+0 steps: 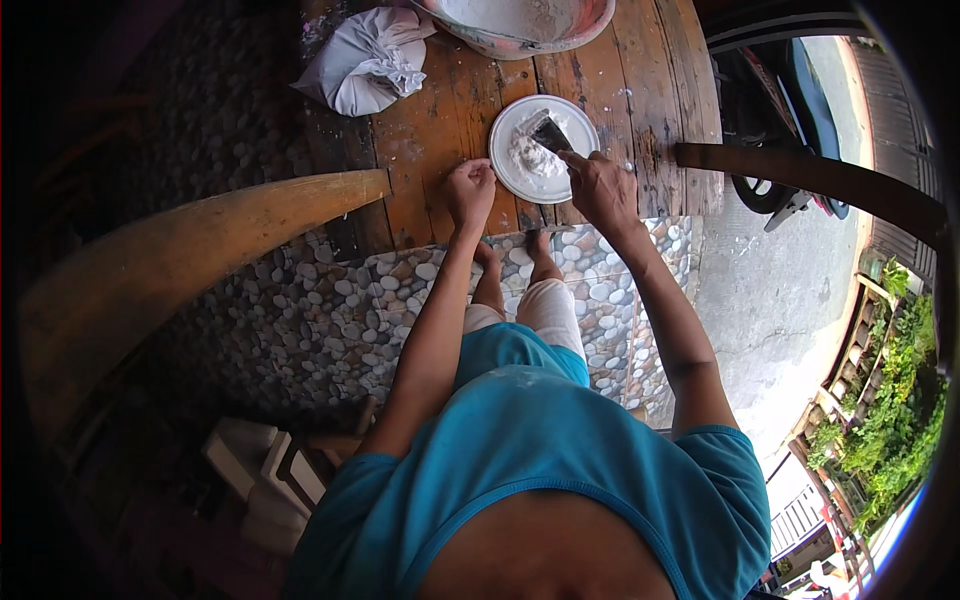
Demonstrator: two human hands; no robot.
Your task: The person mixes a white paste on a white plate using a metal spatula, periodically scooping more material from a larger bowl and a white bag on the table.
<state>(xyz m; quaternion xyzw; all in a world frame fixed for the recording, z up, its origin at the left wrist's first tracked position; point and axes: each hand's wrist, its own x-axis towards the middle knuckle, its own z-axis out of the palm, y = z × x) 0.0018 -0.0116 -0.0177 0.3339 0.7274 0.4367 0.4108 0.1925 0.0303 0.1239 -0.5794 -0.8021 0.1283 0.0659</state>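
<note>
A white round plate [507, 184] lies on the wooden table, with a mound of white paste [538, 160] in its middle. My right hand [604, 190] is closed round the handle of a putty knife [549, 134]. The knife's flat dark blade reaches over the paste from the right and has white smears on it. At the plate's left rim my left hand [470, 193] is closed, its fingers curled and the fingertips against the rim. My grip hides most of the knife's handle.
A large basin [500, 45] with white residue stands beyond the plate. A crumpled whitish bag [366, 62] lies at the far left of the wooden table [420, 130]. Curved wooden pieces reach in at left [200, 220] and right [800, 172]. Pebble-patterned flooring [350, 300] lies below.
</note>
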